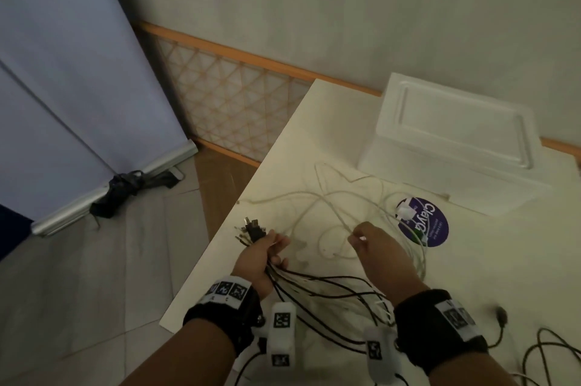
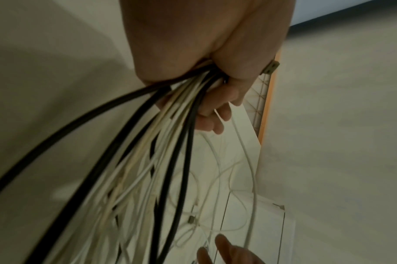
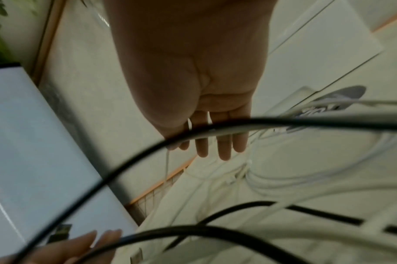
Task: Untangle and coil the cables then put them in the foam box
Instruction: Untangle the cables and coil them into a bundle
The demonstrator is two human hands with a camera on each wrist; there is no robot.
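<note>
My left hand [image 1: 268, 252] grips a bundle of black and white cables [image 1: 327, 286], with their plug ends [image 1: 248, 228] sticking out past the fist at the table's left edge. The left wrist view shows the same bundle [image 2: 170, 142] fanning out of the closed left hand [image 2: 215, 92]. My right hand [image 1: 361, 239] pinches a thin white cable [image 1: 341, 219] that leads into a loose white tangle [image 1: 314, 200] on the table. In the right wrist view a black cable [image 3: 238, 123] crosses in front of the right hand's fingers [image 3: 223, 148]. The white foam box [image 1: 456, 140], lid on, stands at the back right.
The white table [image 1: 314, 121] has its left edge right beside my left hand, with tiled floor below. A round purple sticker [image 1: 423, 222] lies under the white tangle. Another black cable [image 1: 550, 351] with a plug [image 1: 501, 316] lies at the front right.
</note>
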